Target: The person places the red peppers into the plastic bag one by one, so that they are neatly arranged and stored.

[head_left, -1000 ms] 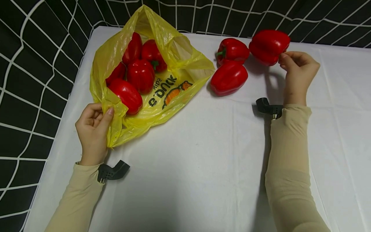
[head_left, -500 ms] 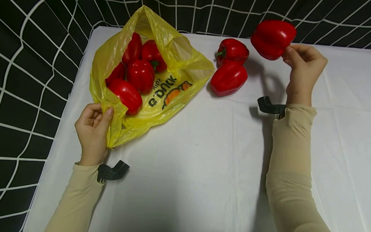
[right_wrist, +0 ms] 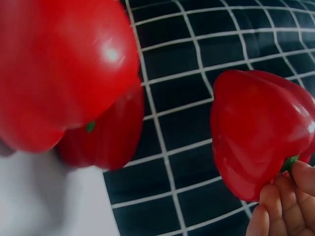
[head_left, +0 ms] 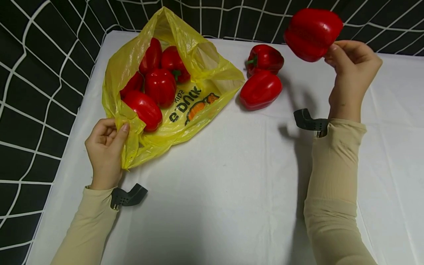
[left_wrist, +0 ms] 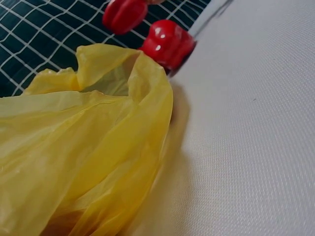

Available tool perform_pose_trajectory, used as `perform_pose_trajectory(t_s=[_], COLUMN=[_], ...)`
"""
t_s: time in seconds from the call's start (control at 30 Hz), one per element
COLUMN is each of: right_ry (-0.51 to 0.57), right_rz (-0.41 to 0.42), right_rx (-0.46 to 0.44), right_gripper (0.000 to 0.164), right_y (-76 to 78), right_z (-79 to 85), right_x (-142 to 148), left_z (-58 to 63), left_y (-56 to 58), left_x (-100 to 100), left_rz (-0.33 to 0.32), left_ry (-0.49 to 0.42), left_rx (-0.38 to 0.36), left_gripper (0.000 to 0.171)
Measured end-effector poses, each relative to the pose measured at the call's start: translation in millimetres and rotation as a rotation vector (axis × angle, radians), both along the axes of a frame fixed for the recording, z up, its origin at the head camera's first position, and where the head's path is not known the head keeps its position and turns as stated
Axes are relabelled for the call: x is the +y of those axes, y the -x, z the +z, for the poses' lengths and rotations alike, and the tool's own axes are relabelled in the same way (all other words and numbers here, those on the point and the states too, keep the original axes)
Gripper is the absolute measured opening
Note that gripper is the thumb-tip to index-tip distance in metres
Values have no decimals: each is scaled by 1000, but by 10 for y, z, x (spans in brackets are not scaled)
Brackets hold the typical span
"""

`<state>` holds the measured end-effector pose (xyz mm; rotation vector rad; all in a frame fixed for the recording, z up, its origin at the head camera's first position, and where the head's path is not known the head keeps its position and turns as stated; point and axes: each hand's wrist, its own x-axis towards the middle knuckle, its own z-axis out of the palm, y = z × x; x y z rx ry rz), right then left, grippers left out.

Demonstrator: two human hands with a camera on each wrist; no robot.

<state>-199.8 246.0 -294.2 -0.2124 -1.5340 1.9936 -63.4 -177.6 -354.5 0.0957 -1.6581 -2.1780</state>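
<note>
My left hand (head_left: 107,151) pinches the near left edge of a yellow plastic bag (head_left: 172,138), which lies with its mouth open toward me. Several red bell peppers (head_left: 160,87) are inside the bag. At the upper right, my right hand (head_left: 356,73) pinches a red bell pepper (head_left: 313,35) by its green stem, raised above the table; the right wrist view shows thumb and fingers at the stem (right_wrist: 289,163). Two more peppers lie together to the right of the bag: one with a green stem (head_left: 266,59) behind, and another (head_left: 261,90) in front.
A white cloth (head_left: 212,206) covers the table. Black fabric with a white grid (head_left: 29,92) rises along the left and back edges. Dark camera mounts (head_left: 129,195) stick out from both wrists.
My right hand has lifted its pepper up from beside the other two and moved slightly right, away from the table. The left hand and the bag have stayed in place.
</note>
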Motion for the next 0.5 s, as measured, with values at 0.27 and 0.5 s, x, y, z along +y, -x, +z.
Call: perform_pose_trajectory(t_s=[0.27,0.5], right_ry=[-17,-16], right_rz=[39,98], right_rx=[69,101], right_gripper=[9,13], right_y=[-103,-157], right_z=[163,255], right_x=[-202,-336], left_z=[-2,2], left_y=[-1,1], left_x=[-7,-6], left_rz=[-6,-8], left_ry=[20,21], left_rx=[6,11], left_gripper=[12,12])
